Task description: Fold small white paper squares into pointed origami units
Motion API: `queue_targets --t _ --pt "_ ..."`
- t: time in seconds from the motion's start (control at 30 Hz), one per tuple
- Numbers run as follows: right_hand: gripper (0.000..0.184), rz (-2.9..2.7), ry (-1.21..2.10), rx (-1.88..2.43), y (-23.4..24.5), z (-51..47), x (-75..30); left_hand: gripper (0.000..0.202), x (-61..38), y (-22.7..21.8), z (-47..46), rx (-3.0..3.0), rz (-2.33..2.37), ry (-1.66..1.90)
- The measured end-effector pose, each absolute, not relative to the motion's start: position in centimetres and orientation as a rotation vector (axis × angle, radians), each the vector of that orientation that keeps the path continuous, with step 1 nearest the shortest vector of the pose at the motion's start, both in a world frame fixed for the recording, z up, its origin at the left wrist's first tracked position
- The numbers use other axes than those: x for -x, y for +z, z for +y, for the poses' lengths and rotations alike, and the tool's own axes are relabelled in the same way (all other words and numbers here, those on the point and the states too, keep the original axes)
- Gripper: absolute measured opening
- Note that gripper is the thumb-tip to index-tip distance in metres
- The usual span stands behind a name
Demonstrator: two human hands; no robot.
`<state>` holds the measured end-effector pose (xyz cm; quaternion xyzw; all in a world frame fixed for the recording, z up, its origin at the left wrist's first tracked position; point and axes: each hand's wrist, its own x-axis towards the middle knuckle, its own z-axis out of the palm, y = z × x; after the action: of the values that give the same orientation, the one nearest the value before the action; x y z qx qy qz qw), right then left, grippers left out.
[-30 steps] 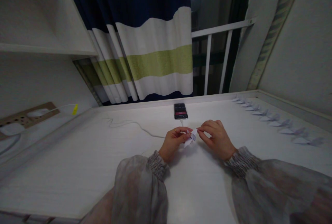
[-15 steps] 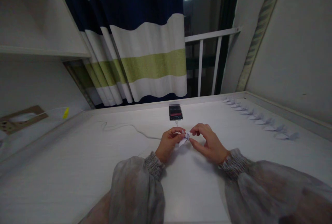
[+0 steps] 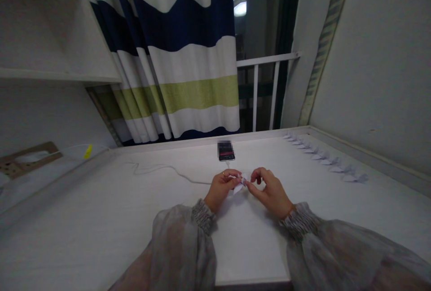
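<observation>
Presently, I find the left hand [image 3: 220, 188] pinching the folded paper [image 3: 238, 188] over the white tabletop [image 3: 249, 250]. The right hand [image 3: 272, 193] is loosely parted, thumb against the paper, forefinger curled clear.

Behind the white desk [image 3: 101, 219], a striped curtain [image 3: 188, 93] hangs beside a dark window [image 3: 259, 21] with a white railing [image 3: 266, 60].
</observation>
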<state>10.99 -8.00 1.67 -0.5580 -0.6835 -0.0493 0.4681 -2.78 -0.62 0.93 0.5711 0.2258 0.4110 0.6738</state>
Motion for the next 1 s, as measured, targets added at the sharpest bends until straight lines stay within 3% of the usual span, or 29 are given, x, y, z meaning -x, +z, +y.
queue_targets --t 0.77,0.9,1.0 --pt "0.013 -1.725 -0.235 1.325 1.3 -10.2 -10.4 0.036 2.5 0.6 -1.5 -1.370 0.409 0.814" --pt "0.005 -1.598 -0.037 1.294 1.5 -10.5 -11.1 0.050 2.6 0.8 -1.7 -1.344 0.335 0.831" --pt "0.014 -1.321 0.230 1.272 1.7 -10.1 -12.2 0.055 2.7 0.8 -1.7 -1.359 0.302 0.790"
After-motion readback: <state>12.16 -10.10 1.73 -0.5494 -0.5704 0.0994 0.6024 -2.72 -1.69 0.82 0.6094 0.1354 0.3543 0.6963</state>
